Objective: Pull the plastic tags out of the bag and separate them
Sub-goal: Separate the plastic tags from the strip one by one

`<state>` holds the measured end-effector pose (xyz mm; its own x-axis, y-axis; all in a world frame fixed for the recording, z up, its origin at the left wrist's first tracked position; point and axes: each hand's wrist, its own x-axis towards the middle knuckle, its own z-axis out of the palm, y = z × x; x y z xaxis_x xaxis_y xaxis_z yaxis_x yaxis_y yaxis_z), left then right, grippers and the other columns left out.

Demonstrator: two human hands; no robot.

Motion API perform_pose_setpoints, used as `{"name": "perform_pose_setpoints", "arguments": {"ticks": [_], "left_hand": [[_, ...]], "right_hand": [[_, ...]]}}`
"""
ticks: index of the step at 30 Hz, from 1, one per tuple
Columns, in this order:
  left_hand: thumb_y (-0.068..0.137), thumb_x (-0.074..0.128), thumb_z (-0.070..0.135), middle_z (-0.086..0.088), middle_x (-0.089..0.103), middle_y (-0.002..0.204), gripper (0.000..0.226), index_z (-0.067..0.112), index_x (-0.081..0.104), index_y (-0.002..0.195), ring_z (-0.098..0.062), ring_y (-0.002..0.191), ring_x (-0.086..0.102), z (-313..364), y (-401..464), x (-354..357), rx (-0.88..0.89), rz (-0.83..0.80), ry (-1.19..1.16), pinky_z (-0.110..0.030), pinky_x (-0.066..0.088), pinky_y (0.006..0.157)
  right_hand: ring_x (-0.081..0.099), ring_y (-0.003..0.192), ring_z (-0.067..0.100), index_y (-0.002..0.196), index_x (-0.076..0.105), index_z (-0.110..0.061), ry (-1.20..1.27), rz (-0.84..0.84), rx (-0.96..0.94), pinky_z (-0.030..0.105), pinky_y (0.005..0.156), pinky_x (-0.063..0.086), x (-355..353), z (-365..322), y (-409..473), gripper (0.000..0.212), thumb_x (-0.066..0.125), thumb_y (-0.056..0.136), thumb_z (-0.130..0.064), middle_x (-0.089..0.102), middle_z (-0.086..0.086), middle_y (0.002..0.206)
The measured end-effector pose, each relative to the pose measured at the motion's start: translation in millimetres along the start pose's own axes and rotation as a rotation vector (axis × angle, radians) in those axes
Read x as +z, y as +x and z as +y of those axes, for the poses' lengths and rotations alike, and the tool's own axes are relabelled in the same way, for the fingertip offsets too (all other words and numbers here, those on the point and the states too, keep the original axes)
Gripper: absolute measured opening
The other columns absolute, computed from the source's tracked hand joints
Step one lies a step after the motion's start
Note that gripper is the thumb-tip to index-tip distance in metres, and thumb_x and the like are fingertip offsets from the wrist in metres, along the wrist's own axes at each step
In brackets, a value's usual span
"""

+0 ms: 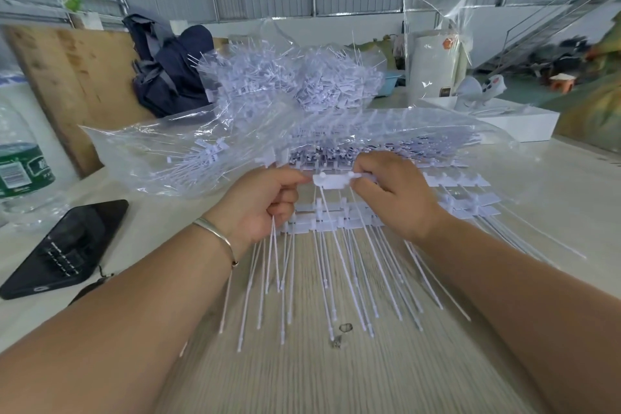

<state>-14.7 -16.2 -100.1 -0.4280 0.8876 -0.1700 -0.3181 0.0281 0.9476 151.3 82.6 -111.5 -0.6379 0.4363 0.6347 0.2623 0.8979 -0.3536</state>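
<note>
left hand (268, 202): pinching one end of a joined tag pair (332, 180)
right hand (396, 193): gripping the other end
bag (141, 148): on the surface (302, 373), just behind

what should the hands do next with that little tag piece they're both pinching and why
Probably pull the two hands apart to snap the pinched tag piece in two. The left hand and right hand each grip one end of it, lifted above the joined strips of tags on the table, and its two thin tails hang side by side, so it looks like two tags joined.
</note>
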Motion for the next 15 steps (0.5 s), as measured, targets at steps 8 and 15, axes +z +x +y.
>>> {"name": "perform_pose_setpoints", "arguments": {"ticks": [8, 15], "left_hand": [[0.08, 0.071, 0.042, 0.002, 0.048, 0.061, 0.028, 0.019, 0.055, 0.079, -0.003, 0.035, 0.025, -2.1, -2.2, 4.4, -0.102, -0.141, 0.064, -0.013, 0.017, 0.026], [0.082, 0.071, 0.022, 0.005, 0.048, 0.059, 0.022, 0.021, 0.068, 0.06, -0.002, 0.034, 0.022, -3.3, 1.9, -0.2, -0.052, -0.073, 0.155, -0.013, 0.013, 0.028]], "right_hand": [[0.045, 0.071, 0.023, 0.074, 0.047, -0.016, -0.165, -0.002, -0.038, 0.038, 0.067, 0.037, 2.3, 3.0, 1.0, 0.023, 0.04, 0.084, -0.036, 0.046, -0.001, 0.069], [0.048, 0.079, 0.017, 0.084, 0.056, -0.019, -0.208, 0.029, 0.02, 0.035, 0.081, 0.031, 4.4, 7.1, 0.6, 0.026, 0.043, 0.093, -0.04, 0.051, -0.008, 0.076]]}}
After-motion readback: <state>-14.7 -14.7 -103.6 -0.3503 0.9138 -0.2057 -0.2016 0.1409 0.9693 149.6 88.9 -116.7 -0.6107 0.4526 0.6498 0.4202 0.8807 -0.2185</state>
